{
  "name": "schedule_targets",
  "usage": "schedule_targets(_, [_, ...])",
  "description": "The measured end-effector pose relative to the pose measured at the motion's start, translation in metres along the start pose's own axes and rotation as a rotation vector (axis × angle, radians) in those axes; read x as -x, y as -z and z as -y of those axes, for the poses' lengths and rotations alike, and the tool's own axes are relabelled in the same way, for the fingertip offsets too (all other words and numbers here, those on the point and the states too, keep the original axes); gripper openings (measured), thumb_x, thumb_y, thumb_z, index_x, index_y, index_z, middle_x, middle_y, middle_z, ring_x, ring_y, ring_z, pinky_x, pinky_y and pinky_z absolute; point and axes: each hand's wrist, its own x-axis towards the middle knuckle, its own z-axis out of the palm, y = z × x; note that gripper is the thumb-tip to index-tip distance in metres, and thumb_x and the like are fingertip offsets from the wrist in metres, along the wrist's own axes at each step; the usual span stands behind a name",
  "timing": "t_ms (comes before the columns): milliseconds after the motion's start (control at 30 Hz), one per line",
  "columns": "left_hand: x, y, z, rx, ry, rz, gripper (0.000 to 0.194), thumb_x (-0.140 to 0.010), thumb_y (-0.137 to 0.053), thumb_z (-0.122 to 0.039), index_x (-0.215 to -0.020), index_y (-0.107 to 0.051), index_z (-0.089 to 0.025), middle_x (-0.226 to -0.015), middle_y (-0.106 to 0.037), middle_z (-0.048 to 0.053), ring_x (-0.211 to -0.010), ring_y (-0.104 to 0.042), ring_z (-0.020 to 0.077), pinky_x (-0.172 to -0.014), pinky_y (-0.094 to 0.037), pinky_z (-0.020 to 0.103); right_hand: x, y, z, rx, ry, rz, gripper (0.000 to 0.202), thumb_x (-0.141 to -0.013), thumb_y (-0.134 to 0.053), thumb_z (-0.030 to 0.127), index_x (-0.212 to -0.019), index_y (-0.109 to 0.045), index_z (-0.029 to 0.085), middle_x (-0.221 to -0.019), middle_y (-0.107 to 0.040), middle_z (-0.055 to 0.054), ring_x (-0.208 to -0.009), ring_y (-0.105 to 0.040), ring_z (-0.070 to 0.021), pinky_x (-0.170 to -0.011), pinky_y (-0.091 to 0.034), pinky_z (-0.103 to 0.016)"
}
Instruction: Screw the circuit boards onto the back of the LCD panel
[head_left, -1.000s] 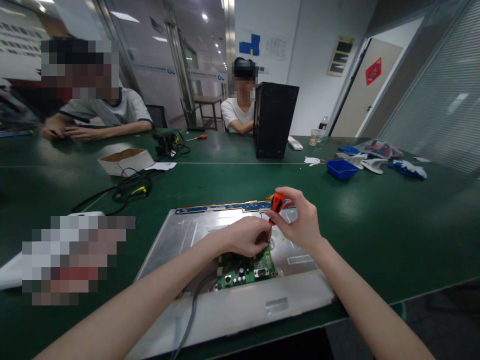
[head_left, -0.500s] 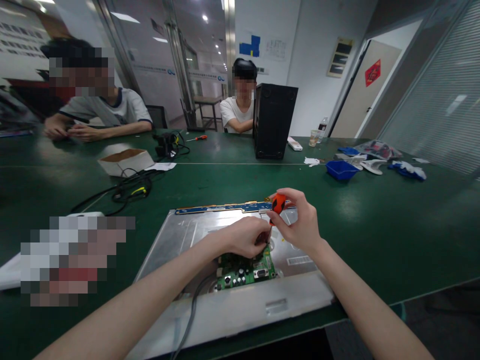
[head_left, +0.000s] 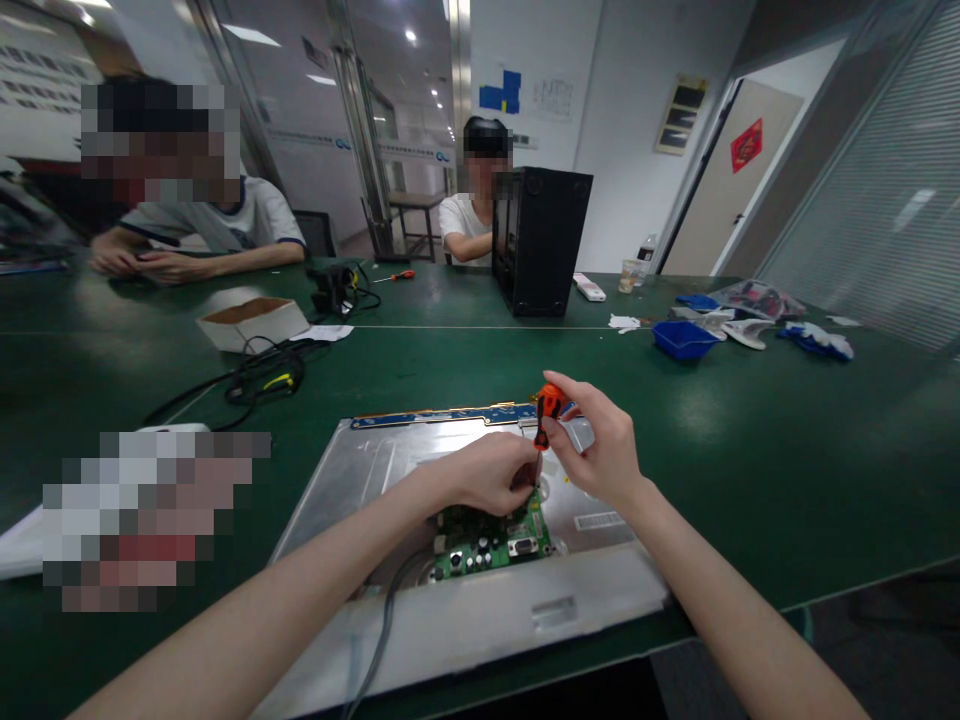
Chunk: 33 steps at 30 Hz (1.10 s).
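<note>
My right hand (head_left: pixel 596 440) grips an orange and black screwdriver (head_left: pixel 548 415) by its handle, thumb and fingers around it. The shaft points down at the upper right corner of a green circuit board (head_left: pixel 491 556). My left hand (head_left: pixel 499 472) is closed beside the shaft, over the board's upper part; whatever its fingers pinch is hidden, though they are close to the shaft. The board sits on a silver metal display panel (head_left: pixel 360 465) lying on the table. A narrow blue circuit strip (head_left: pixel 435 416) runs along the panel's far edge. A grey cable (head_left: pixel 386 620) trails from the board's left side.
Across the green table (head_left: pixel 750 450), a person handles a black computer case (head_left: pixel 551 240); another sits at left. An open cardboard box (head_left: pixel 251 325), black cables (head_left: pixel 251 385), a second screwdriver (head_left: pixel 403 275), a blue tray (head_left: pixel 684 340) and gloves (head_left: pixel 816 341) lie about.
The screwdriver has turned and tilted more upright in my right hand, whose index finger has lifted and straightened. My left hand stays put. The computer case across the table has rotated slightly.
</note>
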Motion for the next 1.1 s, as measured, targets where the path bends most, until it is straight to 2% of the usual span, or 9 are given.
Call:
schedule_targets(167, [-0.0006,-0.0001,-0.0009,-0.032,-0.003,0.011,0.005,-0.069,-0.062,-0.011,-0.07,-0.062,-0.015,-0.063,-0.061,0.0,-0.055,-0.051,0.0131,-0.054,-0.039,0.023,0.0012,-0.0014,-0.0013,0.018,-0.019,-0.009,0.043,-0.086,-0.064,0.03,-0.126,-0.052,0.025,-0.099,-0.069,-0.005,-0.078,-0.065,-0.0174,-0.067,-0.056,-0.032])
schedule_targets(500, [-0.0007,-0.0007,-0.0021,-0.067,-0.002,0.002,0.005,-0.069,-0.061,-0.011,-0.068,-0.06,-0.015,-0.062,-0.06,0.001,-0.053,-0.05,0.0131,-0.052,-0.037,0.023,0.0008,-0.002,0.0012,0.018,-0.024,-0.069,0.038,-0.085,-0.064,0.026,-0.122,-0.054,0.024,-0.096,-0.069,-0.004,-0.075,-0.066,-0.016,-0.063,-0.057,-0.029])
schedule_targets(900, [-0.0011,-0.0033,0.0009,-0.066,0.01,0.027,0.005,-0.07,-0.06,-0.011,-0.068,-0.059,-0.016,-0.062,-0.06,0.001,-0.055,-0.051,0.0142,-0.054,-0.039,0.023,0.0001,-0.0018,0.0016,0.033,-0.025,-0.023,0.038,-0.086,-0.062,0.026,-0.123,-0.053,0.024,-0.096,-0.069,-0.004,-0.074,-0.065,-0.0161,-0.065,-0.057,-0.03])
schedule_targets(1100, [-0.0011,-0.0029,0.0002,-0.062,-0.001,0.018,0.006,-0.068,-0.06,-0.011,-0.065,-0.059,-0.017,-0.059,-0.058,0.0,-0.053,-0.051,0.0142,-0.052,-0.038,0.023,-0.0011,-0.0003,0.0018,0.007,-0.027,0.003,0.039,-0.087,-0.059,0.023,-0.126,-0.053,0.025,-0.097,-0.065,-0.004,-0.08,-0.063,-0.0168,-0.065,-0.056,-0.03])
